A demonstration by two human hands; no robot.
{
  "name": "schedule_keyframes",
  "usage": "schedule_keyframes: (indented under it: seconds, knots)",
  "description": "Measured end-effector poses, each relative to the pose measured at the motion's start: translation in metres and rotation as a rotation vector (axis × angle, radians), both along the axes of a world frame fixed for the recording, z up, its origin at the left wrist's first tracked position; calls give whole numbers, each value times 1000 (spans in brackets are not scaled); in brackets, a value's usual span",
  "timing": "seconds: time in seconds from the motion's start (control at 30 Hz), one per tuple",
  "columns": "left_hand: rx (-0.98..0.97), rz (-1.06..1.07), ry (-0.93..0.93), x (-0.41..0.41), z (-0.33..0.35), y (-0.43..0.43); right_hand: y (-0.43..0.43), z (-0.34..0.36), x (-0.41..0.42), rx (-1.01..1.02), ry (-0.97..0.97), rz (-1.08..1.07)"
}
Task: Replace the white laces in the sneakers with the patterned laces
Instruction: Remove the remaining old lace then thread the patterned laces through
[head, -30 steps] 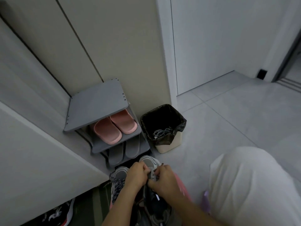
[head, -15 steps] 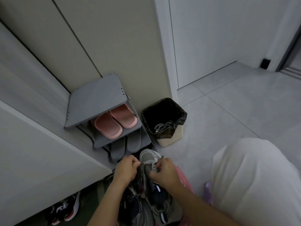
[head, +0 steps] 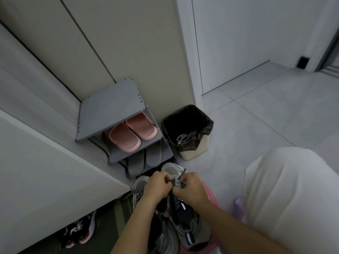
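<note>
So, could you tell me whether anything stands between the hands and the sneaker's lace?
Nothing visible does. The left hand and the right hand are at the tongue of the grey sneaker, fingers curled on its lace; the other sneaker lies beside it, to the left.

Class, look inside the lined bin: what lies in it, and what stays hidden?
A pale tangle of cord or laces lies on the black liner by the bin's nearer wall. The deeper bottom is dark, so anything else there cannot be seen.
</note>
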State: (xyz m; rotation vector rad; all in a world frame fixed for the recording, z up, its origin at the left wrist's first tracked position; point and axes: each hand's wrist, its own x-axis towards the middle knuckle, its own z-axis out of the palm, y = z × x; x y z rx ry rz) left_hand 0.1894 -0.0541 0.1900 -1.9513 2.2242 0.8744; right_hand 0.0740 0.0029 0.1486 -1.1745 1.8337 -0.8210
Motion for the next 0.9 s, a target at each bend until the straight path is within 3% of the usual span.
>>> schedule_keyframes:
  seconds: [0.17,0.9]
  knots:
    - [-52,76,-80,-11,-3,-3,-3,-4,-3,18,-8,-35]
    - [-190,139,192,33,1,11,-6,-9,-8,73,-18,-26]
